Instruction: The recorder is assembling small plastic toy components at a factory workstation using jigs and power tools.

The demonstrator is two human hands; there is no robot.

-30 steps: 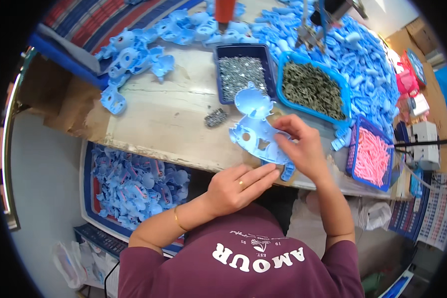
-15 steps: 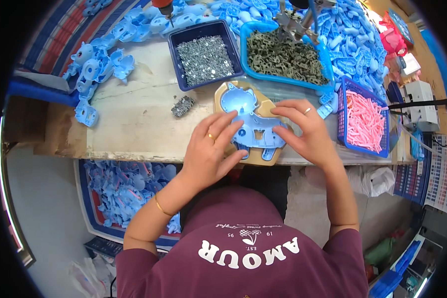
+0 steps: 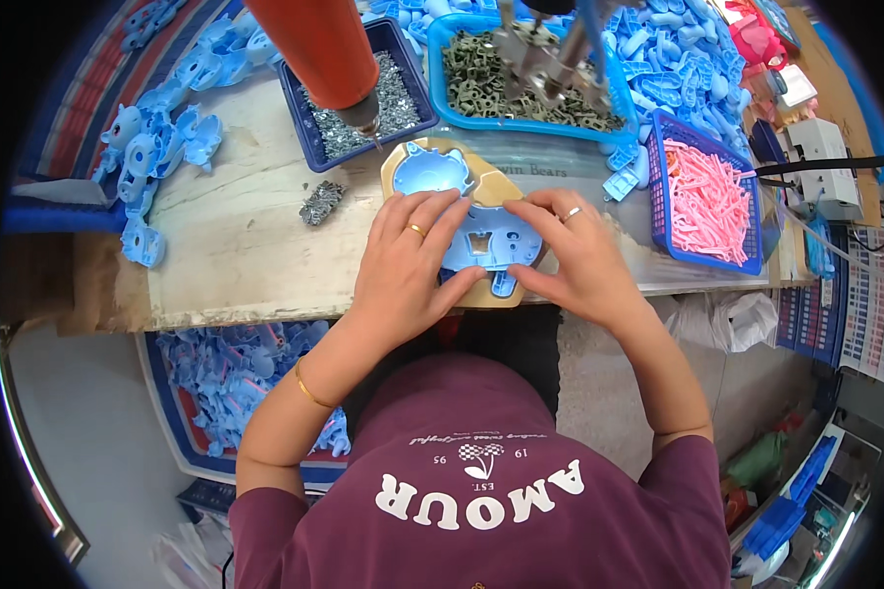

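Observation:
A light blue plastic animal-shaped toy shell (image 3: 430, 172) lies hollow side up in a tan, shaped holding block (image 3: 481, 177) at the table's front edge. Both hands close around its body section (image 3: 491, 239), which has a square cut-out. My left hand (image 3: 408, 260) holds the left side, fingertips along the upper edge and thumb at the lower edge. On the other end my right hand (image 3: 580, 260) grips between thumb and fingers. One leg (image 3: 502, 285) shows below; my left hand hides part of the shell. A red power screwdriver (image 3: 324, 54) hangs with its bit just above the block.
Behind stand a dark blue bin of screws (image 3: 290, 103) and a light blue tray of dark metal parts (image 3: 550, 123). A blue basket (image 3: 663, 221) holds pink strips. Blue parts (image 3: 673, 59) heap at the back right. Small metal pieces (image 3: 322, 203) lie left of the block.
The red screwdriver has come lower and nearer. My fingers have closed in on the body section and cover more of it. The whole view has shifted slightly.

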